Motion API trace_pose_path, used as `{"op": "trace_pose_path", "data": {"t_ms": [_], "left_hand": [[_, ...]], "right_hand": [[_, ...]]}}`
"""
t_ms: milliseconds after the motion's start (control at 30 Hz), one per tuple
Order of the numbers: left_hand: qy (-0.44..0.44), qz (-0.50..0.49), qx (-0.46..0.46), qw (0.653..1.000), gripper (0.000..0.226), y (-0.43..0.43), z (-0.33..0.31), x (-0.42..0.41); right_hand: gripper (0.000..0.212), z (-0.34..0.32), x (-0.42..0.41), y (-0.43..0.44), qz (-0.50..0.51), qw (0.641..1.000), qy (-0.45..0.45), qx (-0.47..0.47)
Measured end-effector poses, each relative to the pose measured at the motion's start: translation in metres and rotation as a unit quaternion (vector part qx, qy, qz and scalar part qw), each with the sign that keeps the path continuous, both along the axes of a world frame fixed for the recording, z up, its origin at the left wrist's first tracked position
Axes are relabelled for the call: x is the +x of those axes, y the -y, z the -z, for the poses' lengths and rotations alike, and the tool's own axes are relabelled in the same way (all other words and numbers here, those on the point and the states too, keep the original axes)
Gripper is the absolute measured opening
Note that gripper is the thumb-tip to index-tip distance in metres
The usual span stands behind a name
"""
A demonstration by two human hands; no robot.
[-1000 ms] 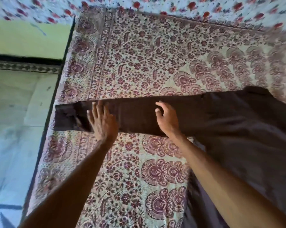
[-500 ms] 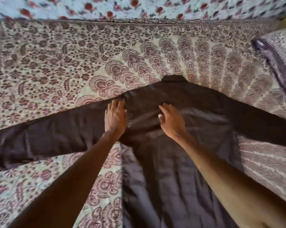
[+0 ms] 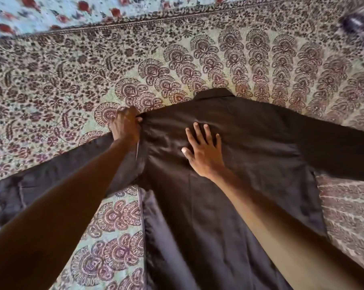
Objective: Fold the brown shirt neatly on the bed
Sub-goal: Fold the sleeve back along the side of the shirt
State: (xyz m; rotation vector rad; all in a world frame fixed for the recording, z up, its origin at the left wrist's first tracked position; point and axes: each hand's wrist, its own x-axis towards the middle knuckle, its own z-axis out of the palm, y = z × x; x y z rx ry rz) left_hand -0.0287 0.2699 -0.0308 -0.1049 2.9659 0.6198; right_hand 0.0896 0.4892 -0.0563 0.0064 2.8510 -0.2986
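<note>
The brown shirt (image 3: 250,143) lies spread flat on the bed, back up, collar pointing away from me and both sleeves stretched out to the sides. My left hand (image 3: 125,125) grips the fabric at the shirt's left shoulder seam, fingers curled round the edge. My right hand (image 3: 204,151) lies flat with spread fingers on the upper back of the shirt, pressing it down. My left forearm covers part of the left sleeve.
A patterned maroon and cream bedsheet (image 3: 93,70) covers the bed. A light cloth with red flowers (image 3: 51,11) runs along the far edge. A purple-edged fabric piece (image 3: 359,28) shows at the top right corner.
My view has swung right from the left sleeve to the shirt's body. My left hand has gone from lying flat to gripping the left shoulder seam. My right hand stays flat on the back.
</note>
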Motion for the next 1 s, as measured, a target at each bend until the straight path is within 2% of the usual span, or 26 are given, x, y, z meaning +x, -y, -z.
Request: {"op": "trace_pose_path", "data": {"t_ms": [133, 233, 400, 500, 567, 600, 667, 733, 767, 800, 867, 933, 1000], "left_hand": [[-0.019, 0.014, -0.025, 0.999, 0.025, -0.001, 0.008, 0.012], [-0.077, 0.019, -0.069, 0.995, 0.035, 0.006, 0.011, 0.039], [-0.098, 0.101, -0.092, 0.986, 0.034, 0.042, 0.032, 0.106], [-0.104, 0.006, -0.064, 0.992, 0.027, 0.053, 0.025, 0.139], [-0.101, -0.041, -0.036, 0.993, 0.016, 0.059, 0.017, 0.159], [-0.092, -0.037, -0.010, 0.995, 0.017, 0.062, 0.014, 0.170], [-0.045, -0.024, 0.042, 0.998, 0.035, 0.064, 0.007, 0.197], [0.014, -0.023, 0.017, 0.999, 0.050, 0.060, 0.000, 0.220], [0.036, -0.030, 0.001, 0.999, 0.049, 0.056, -0.003, 0.228], [0.053, -0.043, 0.004, 0.998, 0.045, 0.050, -0.003, 0.233], [0.076, -0.082, 0.074, 0.991, 0.034, 0.039, -0.002, 0.235], [0.111, -0.145, 0.152, 0.971, 0.025, 0.029, 0.001, 0.230], [0.121, -0.205, 0.185, 0.953, 0.019, 0.021, 0.001, 0.227]], "right_hand": [[0.067, 0.009, 0.005, -0.001, 0.004, 0.999, -0.032, -0.001], [0.069, 0.012, 0.006, -0.002, -0.001, 0.999, -0.032, -0.001], [0.068, 0.001, 0.002, 0.017, 0.046, 0.998, -0.022, 0.028], [0.046, -0.017, -0.008, 0.046, 0.050, 0.992, -0.112, 0.016], [0.040, -0.023, -0.023, 0.068, 0.020, 0.986, -0.151, -0.074], [0.045, -0.024, -0.033, 0.080, 0.002, 0.984, -0.134, -0.121], [0.062, -0.027, -0.055, 0.101, -0.040, 0.985, -0.081, -0.150], [0.076, -0.031, -0.074, 0.117, -0.090, 0.989, -0.042, -0.107], [0.077, -0.032, -0.082, 0.123, -0.105, 0.990, -0.026, -0.086], [0.073, -0.032, -0.088, 0.125, -0.114, 0.990, -0.016, -0.077], [0.056, -0.034, -0.099, 0.126, -0.112, 0.989, -0.010, -0.091], [0.035, -0.038, -0.107, 0.121, -0.087, 0.988, -0.012, -0.125], [0.021, -0.046, -0.111, 0.114, -0.085, 0.987, -0.011, -0.138]]}}
